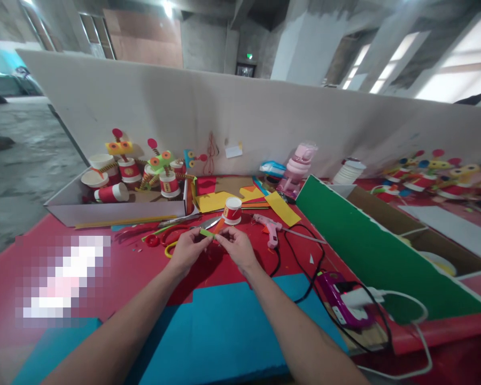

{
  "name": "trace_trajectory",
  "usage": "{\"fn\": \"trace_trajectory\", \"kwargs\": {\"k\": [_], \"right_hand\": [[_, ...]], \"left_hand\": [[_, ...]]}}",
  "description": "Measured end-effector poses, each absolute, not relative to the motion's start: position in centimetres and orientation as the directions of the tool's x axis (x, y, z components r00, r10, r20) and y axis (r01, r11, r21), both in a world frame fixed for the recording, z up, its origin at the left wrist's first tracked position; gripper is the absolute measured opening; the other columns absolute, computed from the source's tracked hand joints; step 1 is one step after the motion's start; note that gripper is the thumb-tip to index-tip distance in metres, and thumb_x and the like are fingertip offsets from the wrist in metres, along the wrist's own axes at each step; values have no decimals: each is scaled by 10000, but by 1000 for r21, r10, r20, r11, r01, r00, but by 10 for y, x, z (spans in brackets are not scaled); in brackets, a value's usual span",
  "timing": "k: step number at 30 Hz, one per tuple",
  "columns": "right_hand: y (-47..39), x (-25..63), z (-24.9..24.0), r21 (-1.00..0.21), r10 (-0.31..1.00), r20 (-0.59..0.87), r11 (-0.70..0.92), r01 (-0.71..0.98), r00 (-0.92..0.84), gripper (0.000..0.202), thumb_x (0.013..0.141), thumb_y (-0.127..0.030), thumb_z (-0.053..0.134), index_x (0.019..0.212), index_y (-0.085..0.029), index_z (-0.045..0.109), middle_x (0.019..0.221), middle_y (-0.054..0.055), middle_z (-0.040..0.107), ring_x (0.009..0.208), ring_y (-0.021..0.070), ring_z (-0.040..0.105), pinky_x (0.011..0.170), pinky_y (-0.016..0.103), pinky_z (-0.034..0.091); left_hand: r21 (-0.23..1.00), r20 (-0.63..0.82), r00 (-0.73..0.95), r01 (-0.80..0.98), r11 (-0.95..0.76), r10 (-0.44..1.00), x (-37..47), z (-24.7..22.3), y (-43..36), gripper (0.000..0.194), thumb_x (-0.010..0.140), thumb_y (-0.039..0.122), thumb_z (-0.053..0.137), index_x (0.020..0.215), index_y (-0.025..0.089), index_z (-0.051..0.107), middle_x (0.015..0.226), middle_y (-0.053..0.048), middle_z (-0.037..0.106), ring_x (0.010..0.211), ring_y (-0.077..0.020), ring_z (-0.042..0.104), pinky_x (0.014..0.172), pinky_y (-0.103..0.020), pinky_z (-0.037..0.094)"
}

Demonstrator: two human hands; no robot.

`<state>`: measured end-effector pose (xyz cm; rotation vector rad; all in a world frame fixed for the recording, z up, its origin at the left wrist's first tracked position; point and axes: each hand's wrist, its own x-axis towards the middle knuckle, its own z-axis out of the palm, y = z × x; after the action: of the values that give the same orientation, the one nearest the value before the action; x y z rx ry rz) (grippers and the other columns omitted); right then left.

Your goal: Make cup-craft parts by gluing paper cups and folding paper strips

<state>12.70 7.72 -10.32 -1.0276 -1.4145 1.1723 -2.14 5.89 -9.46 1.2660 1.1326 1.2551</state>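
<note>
A green paper strip and an orange paper strip meet at an angle between my fingertips. My left hand pinches the green strip from the left. My right hand is closed at the spot where the two strips come together, its thumb and finger pressed on them. Just beyond the hands stands a red and white paper cup, upright. Scissors with yellow handles lie partly under my left hand. A pink glue gun rests to the right of my right hand.
At back left, a white box holds several cups and paper-cup figures. Yellow paper sheets lie behind the cup. On the right are a green-sided box, a purple power strip and loose cables. Blue board lies under my forearms.
</note>
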Motion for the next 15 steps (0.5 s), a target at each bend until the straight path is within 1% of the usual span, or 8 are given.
{"fn": "trace_trajectory", "kwargs": {"k": [3,7,11,13,15], "right_hand": [[78,126,-104,-982,972,187,184,-34,-140,224,711,-377,666,792,-178,602,723,-6,599,658,133,536,623,252,431],[79,128,-103,-974,964,224,225,-3,-145,206,714,-378,664,757,-187,600,713,-2,609,669,145,545,635,262,440],[79,129,-103,-973,963,229,226,-39,-142,203,707,-366,674,769,-186,604,740,3,623,693,150,563,664,266,445],[78,127,-102,-975,966,222,216,-61,-129,205,707,-365,678,771,-184,605,730,-1,615,682,144,556,656,260,435],[76,124,-101,-977,972,206,196,-89,-115,223,711,-384,679,761,-181,601,701,-9,597,655,136,541,634,253,421]], "left_hand": [[994,108,-3,-16,-108,994,-20,-94,58,159,702,290,683,699,144,617,536,30,554,513,-99,508,528,-211,389],[991,134,-14,1,-134,991,-19,-95,58,166,700,304,684,691,151,622,537,32,554,508,-98,499,521,-209,386],[981,180,-21,83,-178,983,-19,-97,58,159,730,311,658,729,154,631,583,21,584,532,-107,525,546,-217,418],[969,208,-31,142,-202,978,-20,-97,58,152,738,309,647,757,158,639,636,6,618,551,-118,548,562,-229,437],[941,269,-40,223,-254,962,-21,-97,57,127,742,287,636,772,165,651,681,-8,646,598,-135,575,597,-239,449]]}}
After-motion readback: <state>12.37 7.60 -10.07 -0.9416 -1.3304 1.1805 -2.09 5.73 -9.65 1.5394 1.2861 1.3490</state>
